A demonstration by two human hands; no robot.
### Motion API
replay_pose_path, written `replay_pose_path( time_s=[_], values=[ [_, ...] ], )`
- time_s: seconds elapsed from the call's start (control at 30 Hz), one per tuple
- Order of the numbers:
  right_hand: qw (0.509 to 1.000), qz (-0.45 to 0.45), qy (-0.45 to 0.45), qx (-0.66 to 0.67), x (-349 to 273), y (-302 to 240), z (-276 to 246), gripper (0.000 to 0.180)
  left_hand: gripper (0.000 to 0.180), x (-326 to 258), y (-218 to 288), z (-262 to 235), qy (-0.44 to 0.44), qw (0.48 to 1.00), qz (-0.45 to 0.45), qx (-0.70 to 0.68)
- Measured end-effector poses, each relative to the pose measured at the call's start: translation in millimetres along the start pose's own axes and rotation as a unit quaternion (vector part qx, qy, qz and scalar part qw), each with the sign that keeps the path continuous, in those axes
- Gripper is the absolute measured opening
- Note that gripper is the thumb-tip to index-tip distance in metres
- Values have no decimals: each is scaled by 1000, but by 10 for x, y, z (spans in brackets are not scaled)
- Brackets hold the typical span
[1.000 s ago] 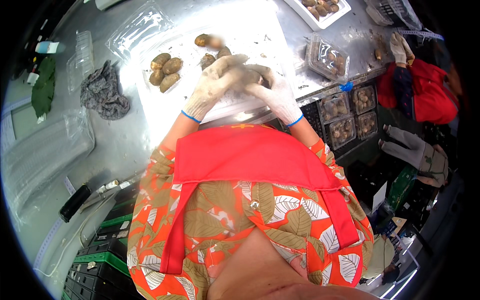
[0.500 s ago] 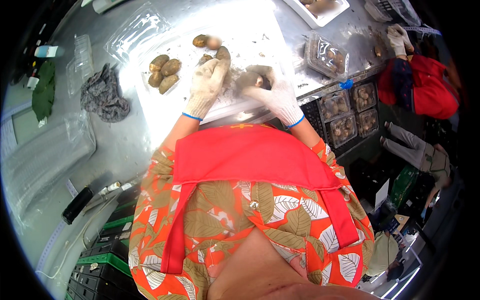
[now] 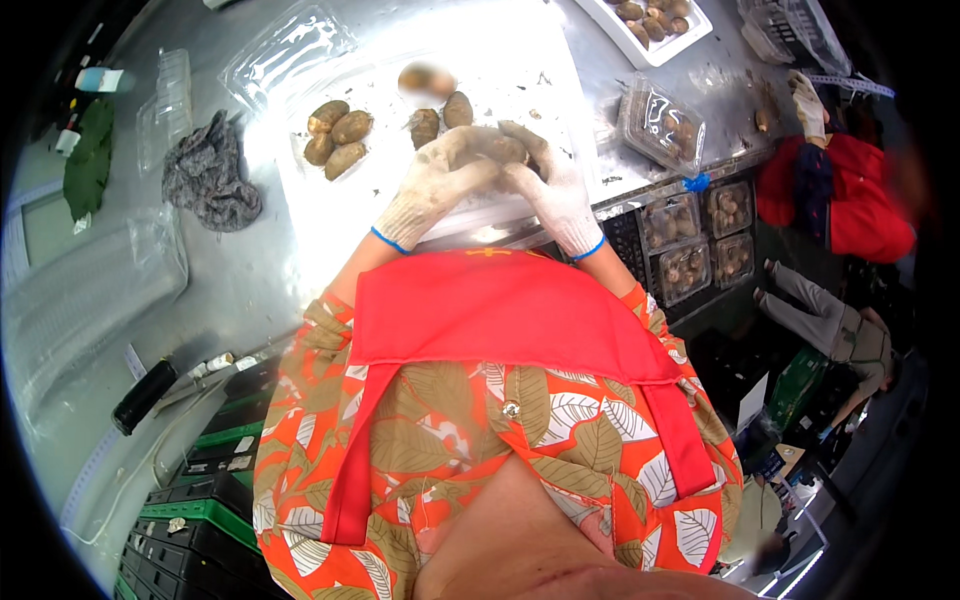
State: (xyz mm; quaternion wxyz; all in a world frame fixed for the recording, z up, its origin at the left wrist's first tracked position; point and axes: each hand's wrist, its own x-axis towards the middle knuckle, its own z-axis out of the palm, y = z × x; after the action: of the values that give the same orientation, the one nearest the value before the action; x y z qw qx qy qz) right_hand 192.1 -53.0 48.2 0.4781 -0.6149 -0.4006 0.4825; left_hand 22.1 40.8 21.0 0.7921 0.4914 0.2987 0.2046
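In white knitted gloves with soiled fingers, my left hand [image 3: 430, 185] and my right hand [image 3: 556, 198] meet over the near side of a white tray [image 3: 505, 55]. Both close around a brown taro [image 3: 511, 152], which their fingers partly cover. Just beyond my left hand stand two more taros, a dark one [image 3: 424, 128] and a smooth brown one [image 3: 458, 110]. Farther back lies a blurred pair [image 3: 427, 80]. A cluster of several taros [image 3: 337, 138] sits on the tray's left part. Dirt crumbs dot the white surface.
A clear clamshell box of taros [image 3: 662, 125] and a white tub of taros [image 3: 650, 22] stand to the right. Packed boxes [image 3: 685, 272] fill a black crate below the table edge. A grey rag [image 3: 212, 172] lies left. A co-worker in red [image 3: 850, 190] is at far right.
My left hand has left a taro standing on the tray and moved right and nearer, joining my right hand around the other taro. The view has shifted slightly.
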Motion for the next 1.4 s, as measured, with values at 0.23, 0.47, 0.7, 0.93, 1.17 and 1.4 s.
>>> replay_pose_path(
  time_s=[0.23, 0.47, 0.7, 0.93, 1.17, 1.4],
  values=[
    [998, -45, 7, -36, 18, 29, -130, 36, 43, 21, -121, -89, -37, 992, 9, -123],
    [998, -14, 44, 30, 17, -20, -73, 30, 50, -8, -42, -13, -44, 966, 17, -255],
    [994, 9, 85, -68, -12, -160, 32, 28, 44, 25, -136, -17, -8, 995, 18, -95],
    [976, 48, 128, -171, 146, -24, 35, 38, 44, -52, 23, 175, 8, 999, -2, -37],
    [991, 86, 95, -27, 355, 187, -105, 41, 43, -24, -121, 48, -12, 983, 5, -181],
    [972, 14, 59, -225, 197, -57, 12, 43, 43, -101, 71, 91, -31, 994, 13, -104]
  ],
)
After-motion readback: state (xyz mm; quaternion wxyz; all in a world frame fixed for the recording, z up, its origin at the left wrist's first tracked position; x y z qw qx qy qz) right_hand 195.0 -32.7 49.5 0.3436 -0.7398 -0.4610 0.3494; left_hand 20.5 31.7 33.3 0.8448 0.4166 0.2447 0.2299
